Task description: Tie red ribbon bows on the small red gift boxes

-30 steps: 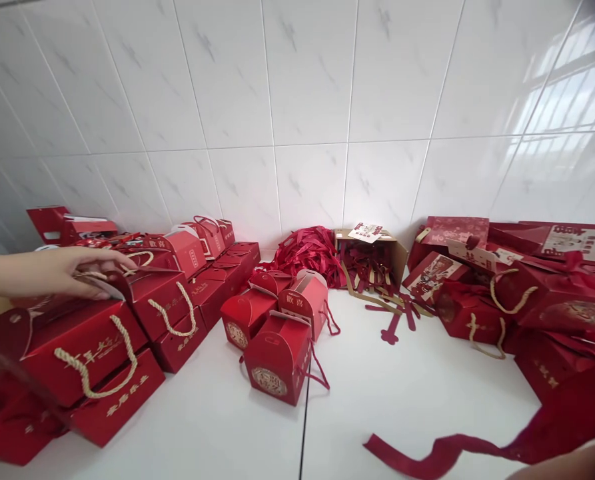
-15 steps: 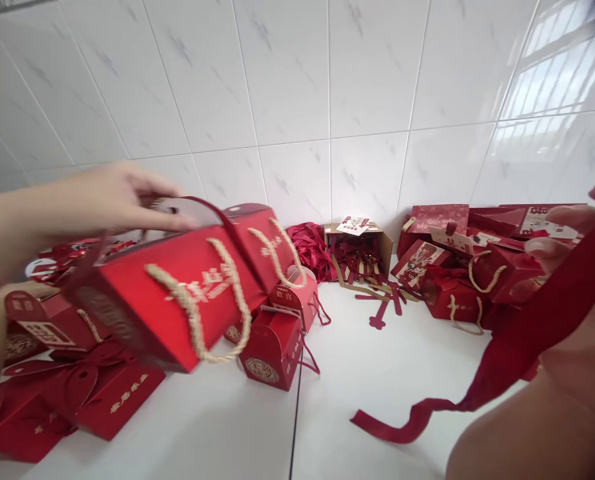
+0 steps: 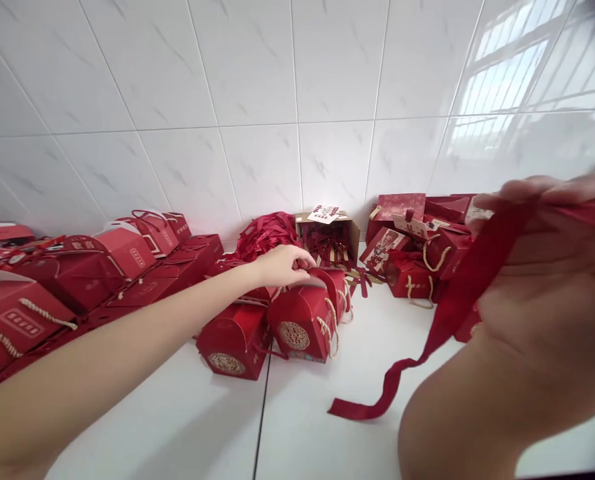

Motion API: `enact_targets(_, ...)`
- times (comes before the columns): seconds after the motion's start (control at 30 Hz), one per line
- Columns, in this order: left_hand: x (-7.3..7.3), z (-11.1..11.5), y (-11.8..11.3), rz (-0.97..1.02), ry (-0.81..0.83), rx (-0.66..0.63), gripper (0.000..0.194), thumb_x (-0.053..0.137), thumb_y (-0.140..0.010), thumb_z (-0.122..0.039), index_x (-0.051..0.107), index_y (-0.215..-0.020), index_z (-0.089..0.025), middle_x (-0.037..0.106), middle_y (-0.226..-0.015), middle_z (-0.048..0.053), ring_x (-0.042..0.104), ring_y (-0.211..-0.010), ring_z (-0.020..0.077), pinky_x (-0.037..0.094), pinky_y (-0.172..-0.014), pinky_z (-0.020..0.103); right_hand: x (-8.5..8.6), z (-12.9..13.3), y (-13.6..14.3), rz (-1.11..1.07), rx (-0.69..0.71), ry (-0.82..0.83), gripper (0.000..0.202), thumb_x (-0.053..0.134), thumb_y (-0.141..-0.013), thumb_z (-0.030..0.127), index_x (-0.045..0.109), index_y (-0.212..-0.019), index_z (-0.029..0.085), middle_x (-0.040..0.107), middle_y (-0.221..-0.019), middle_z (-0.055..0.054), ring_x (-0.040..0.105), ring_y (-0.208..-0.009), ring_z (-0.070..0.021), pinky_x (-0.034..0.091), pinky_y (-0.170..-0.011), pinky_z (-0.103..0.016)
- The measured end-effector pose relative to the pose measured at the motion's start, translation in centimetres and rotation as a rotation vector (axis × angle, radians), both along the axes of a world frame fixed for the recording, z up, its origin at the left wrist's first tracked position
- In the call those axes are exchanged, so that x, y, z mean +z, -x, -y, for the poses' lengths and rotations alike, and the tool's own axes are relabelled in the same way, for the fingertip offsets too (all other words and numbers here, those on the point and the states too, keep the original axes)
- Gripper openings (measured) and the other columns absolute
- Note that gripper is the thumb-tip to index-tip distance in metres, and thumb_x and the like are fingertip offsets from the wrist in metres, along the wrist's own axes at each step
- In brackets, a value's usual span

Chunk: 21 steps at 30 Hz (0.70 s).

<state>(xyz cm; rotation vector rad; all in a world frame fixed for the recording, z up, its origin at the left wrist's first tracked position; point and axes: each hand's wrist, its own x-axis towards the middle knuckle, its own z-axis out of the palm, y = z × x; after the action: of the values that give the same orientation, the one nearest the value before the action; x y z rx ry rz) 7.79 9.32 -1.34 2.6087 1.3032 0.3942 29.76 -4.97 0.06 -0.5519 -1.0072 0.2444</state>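
Observation:
My left hand (image 3: 288,265) reaches across to the middle, its fingers curled on the top of a red gift box (image 3: 313,327). That box has a round gold emblem on its end and cream rope handles along its side. It sits close to another red gift box (image 3: 234,340) on the left, whose dark red cord loops at its side. High on the right, near the camera, my right hand (image 3: 537,267) grips a dark red ribbon (image 3: 457,293). The ribbon's narrow end trails down over the white surface.
Rows of red boxes (image 3: 127,253) line the left side. Along the tiled wall lie a heap of red ribbons (image 3: 267,233), an open cardboard box (image 3: 354,235) with red strips inside, and a pile of red packaging (image 3: 402,207). A dark seam (image 3: 262,413) crosses the white surface (image 3: 317,447).
My left hand has carried the rope-handled gift box from the left to the middle and lowered it beside the other box. The view has shifted; my right hand keeps the ribbon.

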Motion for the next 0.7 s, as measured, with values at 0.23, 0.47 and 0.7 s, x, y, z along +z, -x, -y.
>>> enact_targets(0.23, 0.7, 9.1, 4.8, 0.064, -0.144, 0.227, 0.024, 0.053, -0.083, -0.043, 0.068, -0.093, -0.028, 0.069, -0.101, 0.001, 0.063, -0.09, 0.0217, 0.051, -0.078, 0.032, 0.2, -2.3, 0.7, 0.037, 0.08, 0.032, 0.021, 0.041, -0.07, 0.004, 0.055, -0.062, 0.018, 0.05, -0.059, 0.0, 0.039, -0.041, -0.0054, 0.016, -0.035, -0.023)
enact_targets(0.47, -8.5, 13.0, 9.9, -0.048, -0.096, 0.534, 0.058, 0.054, -0.077, -0.059, 0.057, -0.121, -0.022, 0.054, -0.117, 0.015, 0.051, -0.111, 0.0372, 0.048, -0.087, 0.051, 0.5, -3.3, 3.4, -0.017, 0.159, 0.046, 0.019, 0.055, -0.073, 0.007, 0.057, -0.057, 0.016, 0.043, -0.05, 0.002, 0.035, -0.041, -0.0058, 0.013, -0.036, -0.023)
enact_targets(0.7, -12.2, 13.1, 11.0, 0.233, -0.122, 0.528, 0.046, 0.061, -0.077, -0.046, 0.055, -0.118, -0.026, 0.038, -0.136, 0.015, 0.034, -0.131, 0.0388, 0.041, -0.099, 0.058, -0.3, -2.7, 6.2, 0.162, 0.152, 0.171, 0.012, 0.07, -0.08, 0.026, 0.068, -0.074, 0.017, 0.044, -0.053, 0.002, 0.034, -0.046, -0.0065, 0.019, -0.041, -0.024)
